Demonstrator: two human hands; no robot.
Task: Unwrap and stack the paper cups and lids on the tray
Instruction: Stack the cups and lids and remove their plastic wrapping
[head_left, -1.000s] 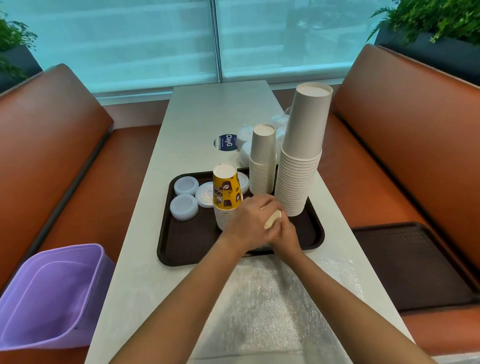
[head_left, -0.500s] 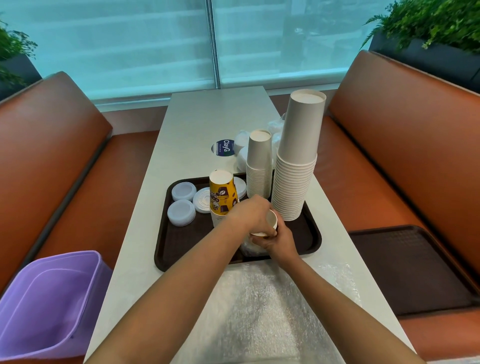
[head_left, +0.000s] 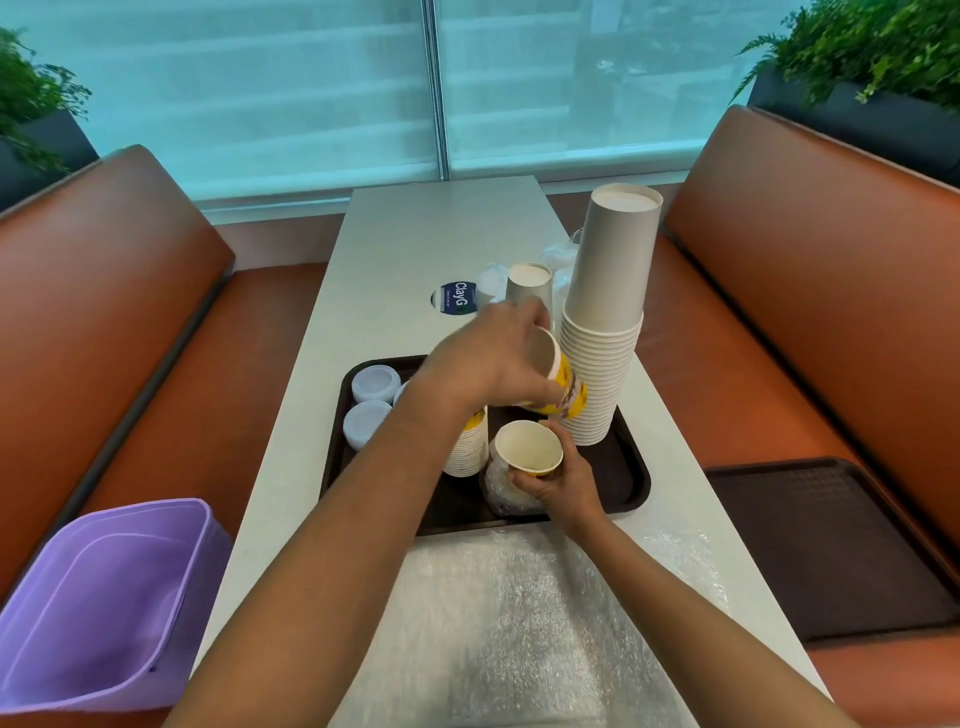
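Observation:
My left hand (head_left: 493, 358) grips a yellow printed paper cup (head_left: 563, 384), tilted on its side above the dark brown tray (head_left: 631, 478). My right hand (head_left: 558, 480) holds the remaining yellow cups (head_left: 529, 451), mouth up, still in their clear plastic wrap (head_left: 501, 491) at the tray's front. A short stack of yellow cups (head_left: 470, 447) stands upside down on the tray, partly hidden by my left arm. A tall white cup stack (head_left: 605, 322) and a smaller white stack (head_left: 530, 286) stand behind. White lids (head_left: 375, 382) lie on the tray's left.
A sheet of clear plastic wrap (head_left: 524, 623) covers the near table. A purple bin (head_left: 98, 608) sits on the left bench, a second brown tray (head_left: 831, 545) on the right bench. Wrapped lids (head_left: 491, 283) and a round sticker (head_left: 454, 297) lie beyond the tray.
My left hand has pulled one yellow cup out of the wrapped bundle and lifted it up and away. My right hand stays on the bundle, whose top cup now shows open.

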